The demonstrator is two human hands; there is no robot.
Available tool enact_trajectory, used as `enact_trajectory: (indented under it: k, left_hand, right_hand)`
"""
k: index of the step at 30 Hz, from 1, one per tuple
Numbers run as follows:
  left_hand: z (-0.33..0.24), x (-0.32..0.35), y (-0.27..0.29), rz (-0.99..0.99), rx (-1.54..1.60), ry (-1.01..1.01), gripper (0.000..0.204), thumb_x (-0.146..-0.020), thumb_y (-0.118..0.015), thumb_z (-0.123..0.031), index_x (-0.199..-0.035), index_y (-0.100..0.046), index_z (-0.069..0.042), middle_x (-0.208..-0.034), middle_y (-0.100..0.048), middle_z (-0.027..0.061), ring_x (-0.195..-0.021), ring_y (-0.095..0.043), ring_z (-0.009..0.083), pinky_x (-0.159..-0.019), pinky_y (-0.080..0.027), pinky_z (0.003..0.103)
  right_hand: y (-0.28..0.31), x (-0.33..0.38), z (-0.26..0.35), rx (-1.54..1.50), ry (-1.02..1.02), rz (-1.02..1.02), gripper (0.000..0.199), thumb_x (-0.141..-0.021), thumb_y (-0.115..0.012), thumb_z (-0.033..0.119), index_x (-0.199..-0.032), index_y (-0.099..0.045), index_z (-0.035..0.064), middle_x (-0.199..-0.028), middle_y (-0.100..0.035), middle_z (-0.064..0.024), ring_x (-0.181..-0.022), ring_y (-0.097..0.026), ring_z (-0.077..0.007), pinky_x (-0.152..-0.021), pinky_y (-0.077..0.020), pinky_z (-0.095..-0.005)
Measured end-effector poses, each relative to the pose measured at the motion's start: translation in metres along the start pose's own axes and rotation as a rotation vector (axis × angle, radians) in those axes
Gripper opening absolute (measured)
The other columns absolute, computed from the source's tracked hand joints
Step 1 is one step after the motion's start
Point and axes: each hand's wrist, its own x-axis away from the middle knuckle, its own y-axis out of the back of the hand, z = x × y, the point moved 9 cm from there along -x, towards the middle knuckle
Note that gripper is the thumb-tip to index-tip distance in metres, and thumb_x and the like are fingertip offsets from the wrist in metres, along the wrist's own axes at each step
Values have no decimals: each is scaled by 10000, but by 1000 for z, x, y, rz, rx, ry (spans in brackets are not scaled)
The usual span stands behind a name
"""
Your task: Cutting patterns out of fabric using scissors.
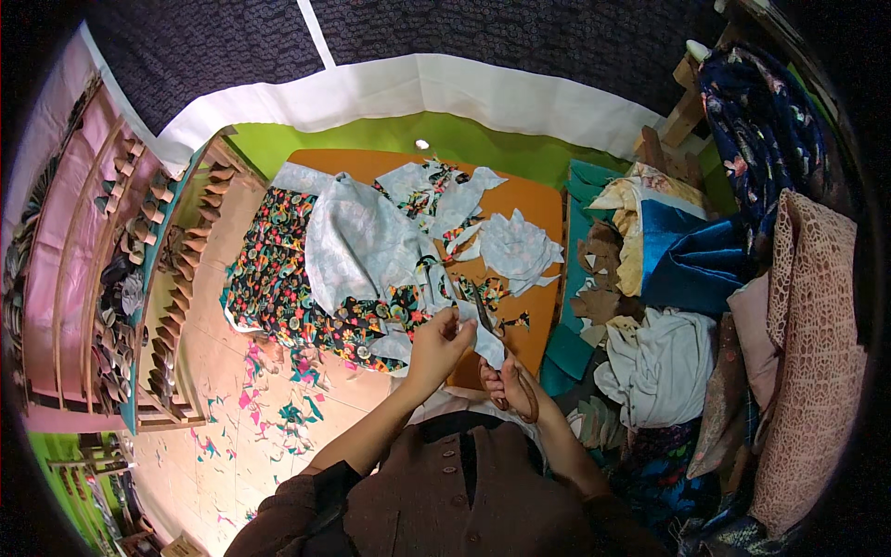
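Observation:
My right hand (507, 384) is closed around the brown handles of a pair of scissors (527, 399). Their dark blades point away from me, up alongside a pale strip of fabric (486, 342). My left hand (440, 345) pinches this fabric just left of the blades. Beyond my hands lies a large floral fabric (269, 265), black with bright flowers, its pale reverse side folded over on top. A pile of cut fabric pieces (520, 249), pale side up, sits to the right. More cut pieces (469, 195) lie farther back.
An orange table (543, 209) bears the fabric. At the left stand racks of shoe lasts (172, 325). Colourful scraps (297, 413) litter the tiled floor. On the right are heaped fabrics, among them a shiny blue cloth (691, 255), a white cloth (664, 362) and a patterned roll (807, 362).

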Motion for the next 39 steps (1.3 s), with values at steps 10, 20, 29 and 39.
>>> enact_trajectory:
  k: [10, 20, 29, 39]
  left_hand:
    - [8, -10, 8, 39, 49, -18, 227, -763, -587, -136, -634, -457, -2, -540, -466, -6, -511, -394, 36, -457, -323, 212]
    - [-3, -20, 30, 216, -33, 25, 147, -762, -584, -141, -758, -540, 0, -551, -449, -35, -510, -383, 28, -454, -298, 193]
    - [22, -25, 48, 293, -91, 11, 139, -774, -572, -136, -751, -532, -4, -585, -511, -9, -533, -452, 35, -482, -359, 191]
    - [17, -32, 68, 198, 259, 45, 89, -771, -545, -93, -791, -506, -16, -636, -507, -7, -585, -464, 43, -496, -344, 187]
  right_hand:
    - [-10, -4, 5, 10, -41, -70, 682, -668, -408, 681, -938, -401, 54, -669, -337, 43, -533, -275, -12, -438, -221, -132]
    - [-25, -21, -6, -66, -72, -125, 601, -735, -389, 623, -934, -402, 56, -644, -342, 55, -496, -283, -14, -414, -246, -153]
    - [-52, -35, -13, -45, -82, -71, 680, -706, -309, 690, -961, -387, 64, -698, -317, 40, -548, -233, -30, -461, -213, -155]
    - [-73, -46, -17, -202, -99, -83, 624, -734, -281, 660, -944, -370, 80, -694, -304, 36, -544, -258, -38, -468, -256, -160]
